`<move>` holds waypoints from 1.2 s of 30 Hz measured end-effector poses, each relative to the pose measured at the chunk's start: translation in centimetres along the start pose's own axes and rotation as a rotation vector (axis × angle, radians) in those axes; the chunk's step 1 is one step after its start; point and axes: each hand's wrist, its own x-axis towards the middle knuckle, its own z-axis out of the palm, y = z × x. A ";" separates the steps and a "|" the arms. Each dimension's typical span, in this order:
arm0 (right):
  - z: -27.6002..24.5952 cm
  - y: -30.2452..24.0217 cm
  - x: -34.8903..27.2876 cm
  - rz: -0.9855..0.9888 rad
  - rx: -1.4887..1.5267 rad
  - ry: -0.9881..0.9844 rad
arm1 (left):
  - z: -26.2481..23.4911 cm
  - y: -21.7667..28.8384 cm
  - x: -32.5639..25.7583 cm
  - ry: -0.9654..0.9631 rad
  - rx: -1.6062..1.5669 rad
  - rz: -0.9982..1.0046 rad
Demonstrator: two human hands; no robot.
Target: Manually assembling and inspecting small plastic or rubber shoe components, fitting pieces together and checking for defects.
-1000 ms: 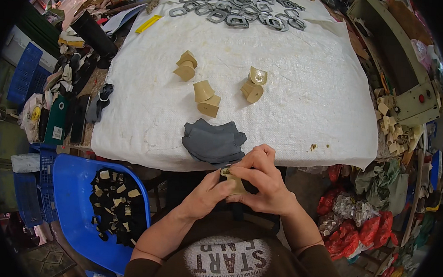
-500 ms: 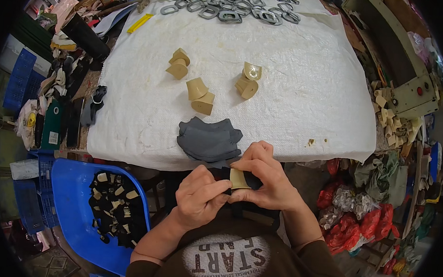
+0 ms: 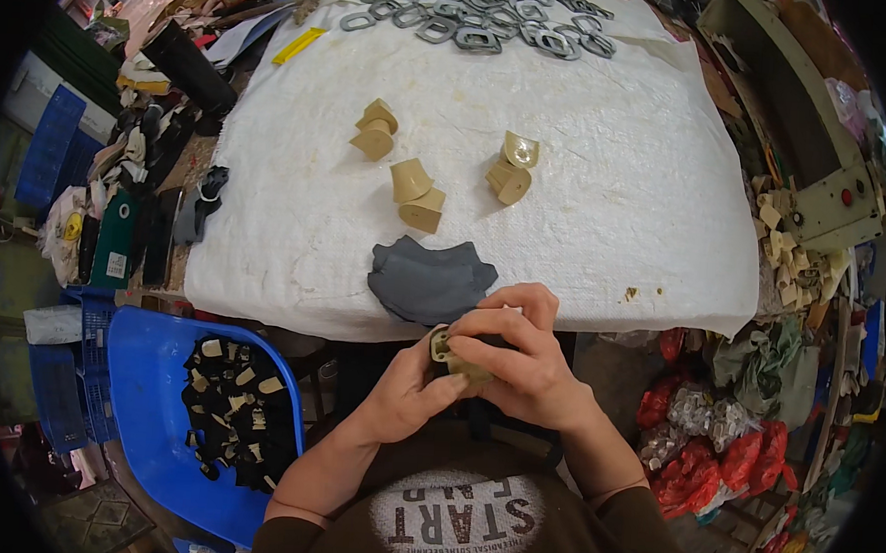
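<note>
Close in front of my body, at the table's near edge, both hands hold one beige shoe heel [image 3: 441, 345]. My left hand [image 3: 404, 390] grips it from the left with the thumb pressed to its side. From the right, the bent fingers of my right hand [image 3: 527, 361] close over it. One end of the heel, with a hollow in it, faces up and left. Dark covering material shows by my right fingers; how far it wraps round is hidden. Just beyond lies a stack of dark grey cut pieces [image 3: 431, 279]. Stacked beige heels [image 3: 413, 182] stand farther up the table.
A white woven sheet [image 3: 628, 186] covers the table, with many grey ring-shaped pieces [image 3: 475, 40] at its far end. At lower left, a blue basin [image 3: 146, 391] holds black-covered heels [image 3: 236, 406]. Red plastic bags [image 3: 693, 475] lie at lower right. A machine [image 3: 833, 202] stands right.
The heel has turned in my hands, so its hollow end now shows instead of its curved side. My left hand has shifted from pinching the dark edge to gripping the heel.
</note>
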 end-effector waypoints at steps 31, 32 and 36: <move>3.1 -3.1 -1.7 0.158 -0.210 0.100 | 0.6 -1.5 0.9 0.306 0.305 0.275; 2.9 -3.1 -1.7 0.153 -0.234 0.058 | 0.6 -1.7 0.8 0.293 0.303 0.275; 0.8 -3.7 -0.9 0.170 -0.149 -0.082 | 0.3 -1.6 0.6 0.236 0.208 0.215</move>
